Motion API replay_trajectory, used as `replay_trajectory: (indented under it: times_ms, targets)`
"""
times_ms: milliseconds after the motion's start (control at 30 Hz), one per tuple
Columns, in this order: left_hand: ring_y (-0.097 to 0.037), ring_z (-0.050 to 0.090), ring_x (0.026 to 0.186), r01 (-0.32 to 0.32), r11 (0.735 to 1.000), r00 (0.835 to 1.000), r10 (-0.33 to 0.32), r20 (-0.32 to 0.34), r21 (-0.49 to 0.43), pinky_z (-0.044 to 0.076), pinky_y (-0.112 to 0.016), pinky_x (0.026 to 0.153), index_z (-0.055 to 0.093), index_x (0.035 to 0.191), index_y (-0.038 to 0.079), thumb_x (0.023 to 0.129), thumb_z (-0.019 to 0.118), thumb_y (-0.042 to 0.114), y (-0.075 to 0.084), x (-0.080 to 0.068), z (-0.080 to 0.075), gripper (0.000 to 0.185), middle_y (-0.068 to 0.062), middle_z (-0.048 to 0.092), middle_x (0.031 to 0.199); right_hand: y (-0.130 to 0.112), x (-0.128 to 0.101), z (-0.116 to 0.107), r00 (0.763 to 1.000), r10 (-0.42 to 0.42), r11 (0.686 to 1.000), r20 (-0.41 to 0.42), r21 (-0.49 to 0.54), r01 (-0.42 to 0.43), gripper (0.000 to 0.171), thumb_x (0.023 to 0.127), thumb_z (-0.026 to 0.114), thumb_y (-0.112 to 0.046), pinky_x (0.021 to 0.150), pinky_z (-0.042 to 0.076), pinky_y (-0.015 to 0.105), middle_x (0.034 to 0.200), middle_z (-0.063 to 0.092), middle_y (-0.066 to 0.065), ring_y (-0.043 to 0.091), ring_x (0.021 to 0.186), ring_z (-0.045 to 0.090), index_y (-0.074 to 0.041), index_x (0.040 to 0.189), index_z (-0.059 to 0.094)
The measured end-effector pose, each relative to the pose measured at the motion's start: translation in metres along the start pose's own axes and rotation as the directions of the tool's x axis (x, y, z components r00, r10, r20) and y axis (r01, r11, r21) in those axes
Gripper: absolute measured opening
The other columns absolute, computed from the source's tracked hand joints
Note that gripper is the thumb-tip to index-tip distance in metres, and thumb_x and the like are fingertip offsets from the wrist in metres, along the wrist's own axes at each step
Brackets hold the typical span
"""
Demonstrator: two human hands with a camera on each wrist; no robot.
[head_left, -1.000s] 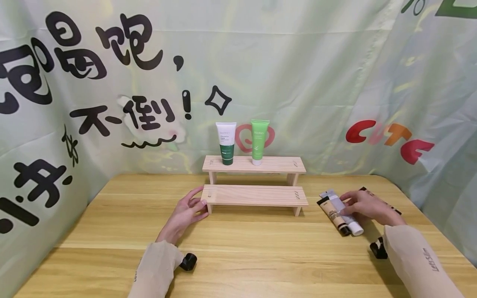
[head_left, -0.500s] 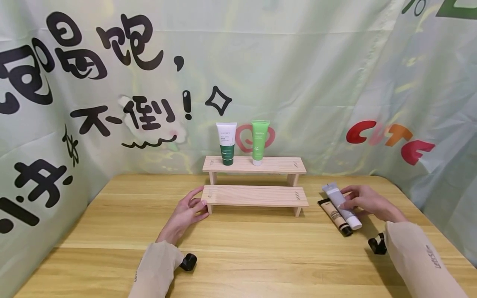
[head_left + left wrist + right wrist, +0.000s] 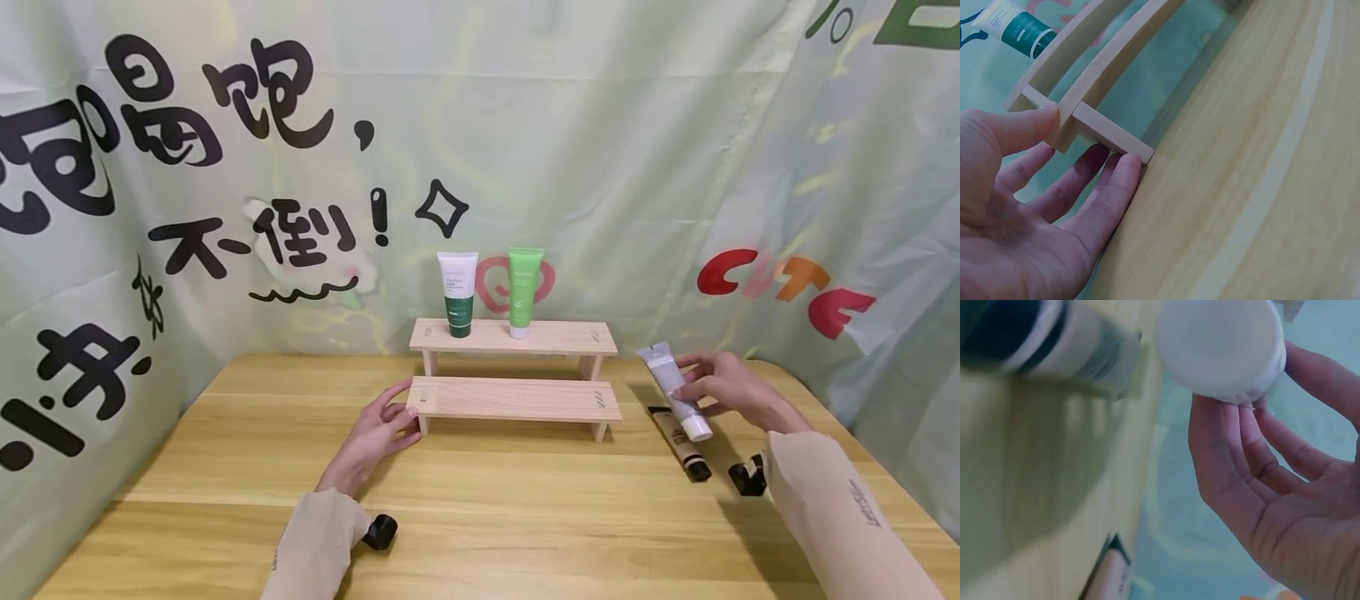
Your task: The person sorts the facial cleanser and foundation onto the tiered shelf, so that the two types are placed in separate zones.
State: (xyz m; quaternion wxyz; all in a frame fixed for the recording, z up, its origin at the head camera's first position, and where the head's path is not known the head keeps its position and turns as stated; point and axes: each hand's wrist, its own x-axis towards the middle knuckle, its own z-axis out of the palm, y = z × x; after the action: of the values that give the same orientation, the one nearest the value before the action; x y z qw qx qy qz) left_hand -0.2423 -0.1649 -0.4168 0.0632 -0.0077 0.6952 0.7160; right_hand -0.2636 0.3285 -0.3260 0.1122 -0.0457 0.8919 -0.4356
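Note:
My right hand (image 3: 693, 385) grips a grey tube with a white cap (image 3: 672, 390) and holds it tilted above the table, right of the two-tier wooden shelf (image 3: 517, 398). The right wrist view shows the white cap (image 3: 1219, 347) close up, resting against my fingers (image 3: 1235, 450). A beige tube with a black cap (image 3: 678, 440) lies on the table below it. My left hand (image 3: 401, 412) rests at the left end of the lower shelf board (image 3: 1119, 59), thumb on top and straight fingers (image 3: 1110, 194) against the leg.
A white-and-green tube (image 3: 457, 293) and a bright green tube (image 3: 523, 290) stand on the upper shelf board. Printed cloth walls close in the wooden table (image 3: 525, 508) at the back and both sides. Small black mounts sit by each wrist.
My right hand picked the grey tube up from beside the beige tube and raised it up and slightly left. The left hand stayed at the shelf end.

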Motion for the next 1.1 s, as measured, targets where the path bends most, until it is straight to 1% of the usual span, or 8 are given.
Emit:
replay_trajectory:
  times_ms: [133, 300, 467, 633, 733, 833, 1000, 1100]
  targets:
    - [-0.029, 0.061, 0.105, -0.006, 1.0, 1.0, 0.006, -0.001, 0.002, 0.058, -0.039, 0.09, 0.036, 0.157, 0.011, 0.106, 0.049, 0.0, 0.002, 0.0, -0.001, 0.054, -0.024, 0.055, 0.13, -0.016, 0.005, 0.002, 1.0, -0.019, 1.0, -0.02, 0.007, 0.019, 0.066, 0.095, 0.067, -0.008, 0.081, 0.06, 0.049, 0.117, 0.053, 0.026, 0.025, 0.091, 0.061, 0.019, 0.143, 0.031]
    - [-0.031, 0.061, 0.107, -0.007, 1.0, 1.0, 0.007, 0.01, 0.006, 0.057, -0.041, 0.092, 0.036, 0.157, 0.012, 0.106, 0.049, 0.001, 0.003, -0.001, -0.002, 0.054, -0.024, 0.054, 0.131, -0.032, 0.01, 0.003, 0.998, -0.035, 0.999, -0.06, 0.013, 0.036, 0.067, 0.094, 0.067, -0.007, 0.08, 0.06, 0.047, 0.12, 0.051, 0.028, 0.03, 0.095, 0.06, 0.017, 0.145, 0.031]
    - [-0.033, 0.059, 0.112, -0.016, 1.0, 1.0, 0.016, 0.013, 0.022, 0.056, -0.042, 0.093, 0.035, 0.157, 0.012, 0.107, 0.048, 0.001, 0.004, 0.0, -0.002, 0.054, -0.024, 0.053, 0.131, -0.046, 0.015, 0.006, 0.993, -0.036, 0.999, -0.113, 0.017, 0.038, 0.068, 0.095, 0.068, -0.009, 0.081, 0.06, 0.046, 0.127, 0.047, 0.03, 0.037, 0.103, 0.055, 0.014, 0.147, 0.031]
    - [-0.034, 0.058, 0.113, -0.014, 1.0, 1.0, 0.014, 0.012, 0.028, 0.056, -0.042, 0.094, 0.036, 0.157, 0.012, 0.107, 0.048, 0.001, 0.004, 0.0, -0.002, 0.053, -0.025, 0.053, 0.132, -0.058, 0.019, 0.009, 0.986, -0.075, 0.995, -0.149, 0.05, 0.083, 0.07, 0.095, 0.068, -0.006, 0.079, 0.061, 0.041, 0.129, 0.046, 0.03, 0.035, 0.103, 0.055, 0.014, 0.149, 0.029]
    - [-0.034, 0.06, 0.111, -0.007, 1.0, 1.0, 0.007, 0.012, 0.022, 0.057, -0.042, 0.093, 0.036, 0.157, 0.012, 0.107, 0.049, 0.002, 0.003, 0.0, -0.001, 0.053, -0.025, 0.053, 0.133, -0.065, 0.021, 0.011, 0.981, -0.101, 0.991, -0.168, 0.069, 0.114, 0.07, 0.095, 0.068, -0.004, 0.077, 0.061, 0.037, 0.131, 0.045, 0.03, 0.034, 0.103, 0.055, 0.013, 0.15, 0.028]
    - [-0.032, 0.061, 0.108, 0.001, 1.0, 1.0, -0.001, 0.008, 0.013, 0.057, -0.04, 0.091, 0.036, 0.157, 0.012, 0.107, 0.049, 0.002, 0.002, 0.0, -0.001, 0.053, -0.025, 0.053, 0.133, -0.073, 0.023, 0.013, 0.975, -0.121, 0.987, -0.187, 0.085, 0.139, 0.07, 0.095, 0.068, -0.003, 0.077, 0.061, 0.035, 0.132, 0.044, 0.03, 0.036, 0.106, 0.054, 0.012, 0.15, 0.027]
    - [-0.03, 0.061, 0.107, 0.002, 1.0, 1.0, -0.002, 0.004, 0.013, 0.058, -0.039, 0.09, 0.036, 0.157, 0.012, 0.106, 0.049, 0.001, 0.002, 0.0, 0.0, 0.053, -0.025, 0.053, 0.133, -0.085, 0.028, 0.018, 0.962, -0.141, 0.978, -0.232, 0.118, 0.172, 0.069, 0.094, 0.068, 0.0, 0.075, 0.061, 0.031, 0.133, 0.044, 0.029, 0.038, 0.112, 0.051, 0.011, 0.15, 0.029]
    - [-0.03, 0.061, 0.107, 0.002, 1.0, 1.0, -0.002, 0.004, 0.01, 0.058, -0.038, 0.089, 0.036, 0.157, 0.012, 0.106, 0.049, 0.001, 0.001, 0.001, 0.0, 0.054, -0.026, 0.053, 0.133, -0.09, 0.03, 0.02, 0.956, -0.147, 0.974, -0.253, 0.132, 0.185, 0.068, 0.094, 0.068, 0.0, 0.076, 0.061, 0.032, 0.132, 0.045, 0.027, 0.038, 0.112, 0.051, 0.009, 0.149, 0.03]
